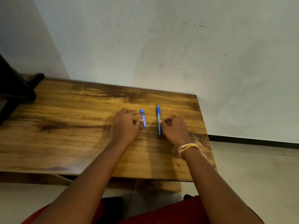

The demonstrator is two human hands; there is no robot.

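Pen and tube in hand, both flat on the wooden surface (72, 126)

The blue pen (158, 118) lies just right of the small blue tube (143, 118), parallel and apart. The right hand (174, 128) has a curled fingertip grip on the pen, and the left hand (125, 125) likewise on the tube. Lifting seems still to come.

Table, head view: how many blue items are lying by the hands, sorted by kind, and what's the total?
Blue pen: 1, touched by the right hand
Blue-capped clear tube: 1, touched by the left hand
Total: 2
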